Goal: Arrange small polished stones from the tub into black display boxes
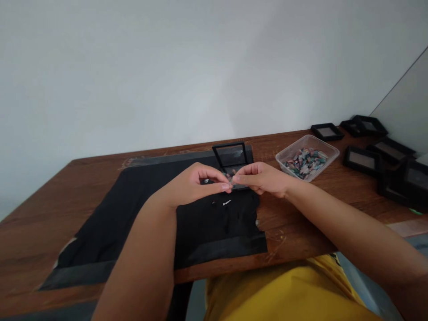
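Observation:
My left hand [204, 182] and my right hand [257, 179] meet above the black cloth, thumbs and fingertips pinched close together. Whatever lies between the fingertips is too small to make out. Just behind them stands a black display case [231, 155], its clear-windowed lid raised. Its lower part is mostly covered by my hands, with some small coloured pieces showing there. On the cloth in front of my hands lie a small white piece [226, 202] and a tiny dark reddish bit [214, 203]. Another small pale piece [206, 180] shows beneath my left hand.
The black cloth [140, 214] covers much of the wooden table [40, 214]. To the right sits a clear plastic tub [326, 167] with many coloured stones [306, 161]. Several black cases [363, 159] are spread and stacked at the far right. A wall rises behind the table.

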`<state>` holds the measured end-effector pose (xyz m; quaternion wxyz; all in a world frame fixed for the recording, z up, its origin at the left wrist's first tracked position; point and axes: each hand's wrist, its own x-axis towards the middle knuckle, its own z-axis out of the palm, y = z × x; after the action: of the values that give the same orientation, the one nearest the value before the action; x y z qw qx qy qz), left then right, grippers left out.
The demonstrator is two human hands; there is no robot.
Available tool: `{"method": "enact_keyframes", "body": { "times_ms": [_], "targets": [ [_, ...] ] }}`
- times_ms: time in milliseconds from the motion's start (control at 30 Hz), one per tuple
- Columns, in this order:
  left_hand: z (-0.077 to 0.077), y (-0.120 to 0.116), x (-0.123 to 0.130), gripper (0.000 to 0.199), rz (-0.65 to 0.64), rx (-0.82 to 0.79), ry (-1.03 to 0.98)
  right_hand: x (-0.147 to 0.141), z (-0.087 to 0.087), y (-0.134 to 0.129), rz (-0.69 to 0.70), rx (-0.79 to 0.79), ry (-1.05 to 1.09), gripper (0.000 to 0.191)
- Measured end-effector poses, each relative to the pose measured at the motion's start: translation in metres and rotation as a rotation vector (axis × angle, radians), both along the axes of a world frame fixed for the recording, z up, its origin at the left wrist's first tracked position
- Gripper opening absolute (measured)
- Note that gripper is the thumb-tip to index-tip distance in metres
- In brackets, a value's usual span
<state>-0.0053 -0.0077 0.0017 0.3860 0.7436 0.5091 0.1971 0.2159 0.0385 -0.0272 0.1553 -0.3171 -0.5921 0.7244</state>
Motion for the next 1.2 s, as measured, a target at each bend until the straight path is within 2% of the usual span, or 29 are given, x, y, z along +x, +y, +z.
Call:
{"method": "enact_keyframes", "body": {
  "times_ms": [167,400,667,767,867,967,1100,1200],
  "targets": [
    [0.0,0.0,0.0,0.027,-0.021,0.0,-0.027,-0.002,-0.004,0.001,-0.032,0.058,-0.014,0.034],
    [-0.003,0.0,0.001,0.023,-0.084,-0.019,-0.059,-0.008,-0.014,0.001,-0.076,0.212,-0.008,0.034],
    [-0.004,0.001,0.0,0.027,-0.007,-0.026,-0.032,-0.008,-0.013,0.002,-0.156,0.322,-0.023,0.034],
    [-0.005,0.002,-0.001,0.028,0.045,-0.01,-0.041,-0.005,-0.009,0.001,-0.21,0.491,-0.177,0.033],
    [-0.005,0.003,-0.003,0.029,0.102,0.011,-0.074,0.001,-0.003,-0.002,-0.243,0.826,-0.511,0.027],
    [-0.005,0.005,-0.006,0.029,0.145,0.041,-0.085,0.006,0.003,-0.005,-0.156,1.033,-0.734,0.022],
    [-0.008,0.006,-0.008,0.031,0.204,0.089,-0.087,0.006,0.008,-0.01,0.079,1.036,-0.754,0.034],
    [-0.011,0.006,-0.009,0.033,0.232,0.112,-0.085,0.004,0.009,-0.015,0.179,1.03,-0.78,0.04]
  ]
}}
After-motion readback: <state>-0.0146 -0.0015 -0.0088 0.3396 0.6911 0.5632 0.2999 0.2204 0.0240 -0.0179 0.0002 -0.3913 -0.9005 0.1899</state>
